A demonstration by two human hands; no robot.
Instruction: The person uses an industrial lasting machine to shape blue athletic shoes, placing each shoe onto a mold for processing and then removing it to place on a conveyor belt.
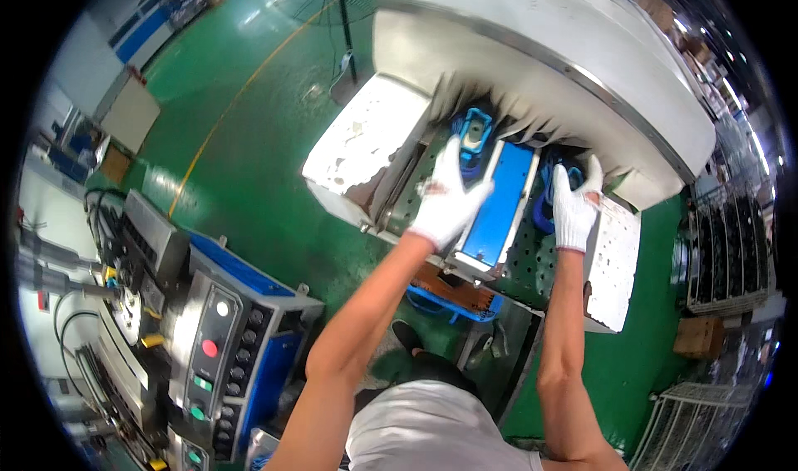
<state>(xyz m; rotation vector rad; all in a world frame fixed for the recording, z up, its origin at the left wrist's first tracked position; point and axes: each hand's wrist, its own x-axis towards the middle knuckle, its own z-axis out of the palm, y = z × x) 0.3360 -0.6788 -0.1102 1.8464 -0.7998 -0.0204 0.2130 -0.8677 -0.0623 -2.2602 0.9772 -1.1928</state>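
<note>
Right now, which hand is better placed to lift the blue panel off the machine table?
Probably the left hand: it already rests on the near left edge of the blue panel. The right hand is beside the panel, at a blue clamp.

Both hands gloved white. Left hand lies on the near-left edge of a blue rectangular panel; right hand sits at its far-right side, fingers by a blue fixture. Another blue clamp just beyond the left grip. Perforated counter under both. Grey control box well left.
</note>
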